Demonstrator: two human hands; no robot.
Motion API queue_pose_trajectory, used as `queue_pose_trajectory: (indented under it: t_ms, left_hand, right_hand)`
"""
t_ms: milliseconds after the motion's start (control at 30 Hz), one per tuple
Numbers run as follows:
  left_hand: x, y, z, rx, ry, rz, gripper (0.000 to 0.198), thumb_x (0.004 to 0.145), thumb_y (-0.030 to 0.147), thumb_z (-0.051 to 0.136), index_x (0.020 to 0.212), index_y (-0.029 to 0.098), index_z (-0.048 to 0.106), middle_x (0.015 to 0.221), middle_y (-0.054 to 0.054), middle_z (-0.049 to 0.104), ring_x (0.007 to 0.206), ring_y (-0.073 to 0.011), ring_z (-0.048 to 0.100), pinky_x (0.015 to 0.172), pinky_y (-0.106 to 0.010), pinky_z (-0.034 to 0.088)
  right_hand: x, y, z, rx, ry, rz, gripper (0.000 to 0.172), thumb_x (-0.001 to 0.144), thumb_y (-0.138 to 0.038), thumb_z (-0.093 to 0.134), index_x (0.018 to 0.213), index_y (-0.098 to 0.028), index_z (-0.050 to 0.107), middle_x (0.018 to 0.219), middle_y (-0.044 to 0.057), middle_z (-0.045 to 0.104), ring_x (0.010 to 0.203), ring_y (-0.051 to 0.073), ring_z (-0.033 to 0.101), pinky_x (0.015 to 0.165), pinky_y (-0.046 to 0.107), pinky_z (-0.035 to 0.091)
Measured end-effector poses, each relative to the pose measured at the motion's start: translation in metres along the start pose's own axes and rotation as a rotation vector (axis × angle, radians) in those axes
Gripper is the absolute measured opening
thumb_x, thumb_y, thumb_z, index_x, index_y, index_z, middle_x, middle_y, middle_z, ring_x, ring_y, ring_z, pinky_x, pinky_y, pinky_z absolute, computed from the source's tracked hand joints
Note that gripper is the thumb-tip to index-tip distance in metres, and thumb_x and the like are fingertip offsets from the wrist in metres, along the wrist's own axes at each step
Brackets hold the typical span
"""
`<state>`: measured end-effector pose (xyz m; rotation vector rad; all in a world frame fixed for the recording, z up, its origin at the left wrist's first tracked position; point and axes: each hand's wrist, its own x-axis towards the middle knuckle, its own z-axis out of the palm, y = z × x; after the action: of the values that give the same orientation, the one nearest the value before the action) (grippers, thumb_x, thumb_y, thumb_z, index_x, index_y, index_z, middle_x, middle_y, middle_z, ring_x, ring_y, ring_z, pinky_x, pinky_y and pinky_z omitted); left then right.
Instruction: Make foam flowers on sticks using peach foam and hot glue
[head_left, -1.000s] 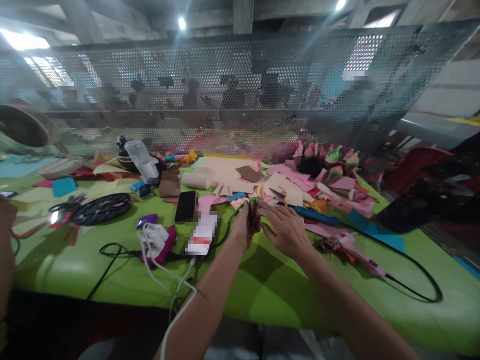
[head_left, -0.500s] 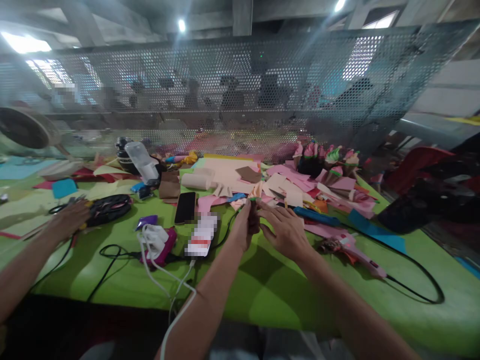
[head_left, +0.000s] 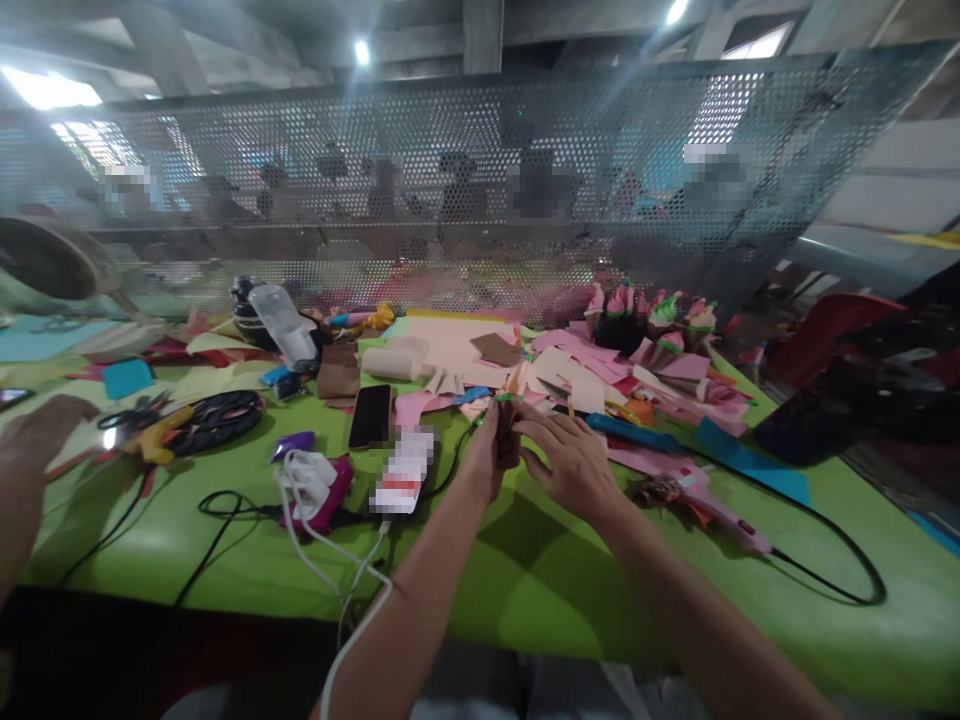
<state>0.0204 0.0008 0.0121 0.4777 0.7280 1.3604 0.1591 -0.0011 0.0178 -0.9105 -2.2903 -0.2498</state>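
A small craft ice-cream cone (head_left: 508, 397), with a peach top, a green band and a dark brown lower part, stands upright between my hands. My left hand (head_left: 489, 455) is closed around its brown part and hides most of it. From the right, my right hand (head_left: 566, 458) has its fingertips against the cone just under the green band, the fingers bent and the back of the hand up. Loose pink and peach foam sheets (head_left: 551, 370) lie just beyond. A pink glue gun (head_left: 720, 512) rests on its side right of my right hand.
Left of my forearm are a phone with a lit screen (head_left: 403, 475), a dark phone (head_left: 371, 416) and a magenta power block (head_left: 330, 495) with white cables. Finished cones (head_left: 664, 310) stand at the back right. Another person's hand (head_left: 45, 430) is at far left, near a yellow tool (head_left: 156, 440).
My hands stay nearly in place, still on the cone, with its peach top turned slightly. The other person's hand has moved left, uncovering the yellow tool and scissors.
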Motion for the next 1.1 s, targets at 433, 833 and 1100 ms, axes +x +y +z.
queue_pose_trajectory:
  t_ms: [433, 833, 1100]
  left_hand:
    - [0.0046, -0.0027, -0.0054, 0.012, -0.046, -0.023, 0.057, 0.060, 0.066, 0.081, 0.078, 0.018, 0.055, 0.051, 0.011, 0.028, 0.042, -0.0034, 0.020, 0.041, -0.017, 0.013]
    - [0.0060, 0.0003, -0.0033, 0.066, -0.056, -0.069, 0.058, 0.060, 0.069, 0.079, 0.071, 0.019, 0.049, 0.048, 0.012, 0.027, 0.039, -0.0030, 0.014, 0.042, -0.020, 0.006]
    - [0.0082, -0.0006, -0.0038, 0.040, -0.066, -0.080, 0.062, 0.055, 0.069, 0.081, 0.070, 0.020, 0.046, 0.047, 0.012, 0.027, 0.039, -0.0027, 0.013, 0.041, -0.019, 0.004]
  right_hand:
    - [0.0013, 0.0013, -0.0020, 0.062, 0.048, 0.011, 0.028, 0.087, -0.016, 0.058, 0.114, -0.024, 0.064, 0.139, 0.008, 0.062, 0.102, 0.026, 0.067, 0.083, 0.042, 0.051]
    - [0.0041, 0.0032, -0.0049, 0.344, 0.144, 0.084, 0.023, 0.090, -0.019, 0.056, 0.112, -0.025, 0.060, 0.132, 0.010, 0.066, 0.102, 0.025, 0.069, 0.080, 0.040, 0.055]
    - [0.0036, 0.0055, -0.0042, 0.338, 0.144, 0.096, 0.019, 0.090, -0.021, 0.056, 0.109, -0.025, 0.060, 0.130, 0.010, 0.068, 0.100, 0.025, 0.069, 0.080, 0.040, 0.054]
